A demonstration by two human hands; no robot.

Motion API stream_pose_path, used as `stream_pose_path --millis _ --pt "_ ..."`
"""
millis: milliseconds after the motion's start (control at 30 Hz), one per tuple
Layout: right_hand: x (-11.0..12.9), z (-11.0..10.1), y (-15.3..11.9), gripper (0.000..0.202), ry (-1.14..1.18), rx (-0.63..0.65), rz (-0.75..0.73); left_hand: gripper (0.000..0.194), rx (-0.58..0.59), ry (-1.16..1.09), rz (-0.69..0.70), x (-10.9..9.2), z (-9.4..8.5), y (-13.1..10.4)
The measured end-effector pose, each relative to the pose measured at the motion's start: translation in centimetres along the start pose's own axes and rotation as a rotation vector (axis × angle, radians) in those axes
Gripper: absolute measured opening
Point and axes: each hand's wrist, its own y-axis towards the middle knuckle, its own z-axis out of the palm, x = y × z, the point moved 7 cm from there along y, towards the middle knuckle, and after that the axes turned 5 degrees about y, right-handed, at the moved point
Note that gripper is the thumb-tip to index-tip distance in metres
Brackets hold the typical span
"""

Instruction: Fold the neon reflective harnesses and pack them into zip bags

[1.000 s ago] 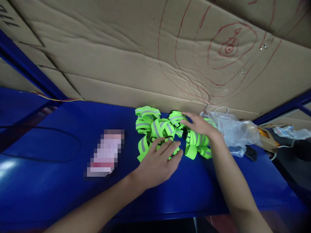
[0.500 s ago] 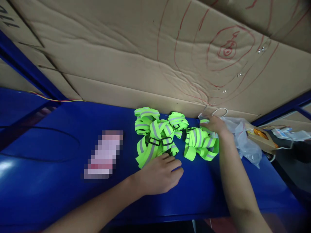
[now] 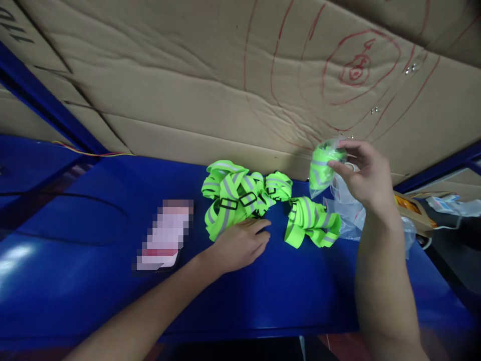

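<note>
My right hand (image 3: 366, 173) pinches the top of a clear plastic bag (image 3: 323, 168) with a rolled neon-green reflective strap inside. It hangs above the back right of the blue shelf. Against the front of a tangled pile of neon-green straps (image 3: 233, 193) with grey stripes and black buckles rests my left hand (image 3: 240, 245). Its visible fingers are loosely apart; some fingertips are hidden by the pile. Beside that pile sits a small strap roll (image 3: 278, 185), and a looser strap bundle (image 3: 311, 223) lies below the held bag.
Clear plastic bags (image 3: 347, 215) lie under my right wrist. A phone-shaped item (image 3: 165, 235), pixelated, lies on the blue shelf (image 3: 300, 296) at left. Cardboard (image 3: 188, 90) with red rings walls the back. An open carton (image 3: 413, 210) stands at right.
My right hand has lifted the bagged green strap from the shelf's back. My left hand and the tangled pile have shifted slightly left and toward the back.
</note>
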Motion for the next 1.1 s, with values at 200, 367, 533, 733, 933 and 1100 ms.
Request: stream_pose_path --millis 200,367,533,733,933,1100 --pt "9.5 4.7 -6.9 0.041 -0.094 0.29 -0.365 0.032 -0.354 -1.031 -0.443 2.2 -2.2 -0.3" --pt "9.6 9.1 -14.5 0.043 -0.004 0.377 -0.507 0.036 -0.227 -1.088 -0.587 3.0 -0.1 -0.3" --pt "8.1 8.1 -15.0 0.028 0.143 0.189 -0.322 0.035 -0.183 -1.044 -0.615 2.3 0.6 -0.4" --pt "8.7 8.1 -15.3 0.021 0.108 0.177 -0.19 0.025 0.072 -1.114 -0.533 0.5 1.3 -0.2" --pt "8.5 7.7 -14.9 0.027 0.083 0.22 -0.126 0.025 0.115 -1.216 -0.496 0.6 1.4 -0.1" --pt "8.5 7.2 -14.7 0.022 0.114 0.2 -0.084 0.03 0.124 -1.184 -0.458 0.4 0.9 0.0"
